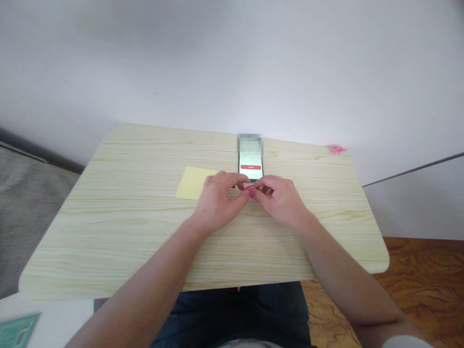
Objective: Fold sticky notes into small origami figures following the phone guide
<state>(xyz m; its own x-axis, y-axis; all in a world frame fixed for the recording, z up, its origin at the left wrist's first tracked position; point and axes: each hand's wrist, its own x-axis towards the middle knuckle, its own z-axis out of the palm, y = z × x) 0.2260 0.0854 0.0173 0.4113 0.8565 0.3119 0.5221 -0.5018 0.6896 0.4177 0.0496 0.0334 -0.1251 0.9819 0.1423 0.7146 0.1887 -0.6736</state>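
Crosswise, a pink piece (250, 188) spans left hand (220, 200) to right hand (282, 199).

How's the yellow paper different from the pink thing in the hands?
Color: the yellow paper is pale yellow; the pink thing is bright pink.
Size: the yellow paper looks much bigger than the pink thing.
Pose: the yellow paper lies flat; the pink thing is at both hands' fingertips.
Both are partly hidden by hands.
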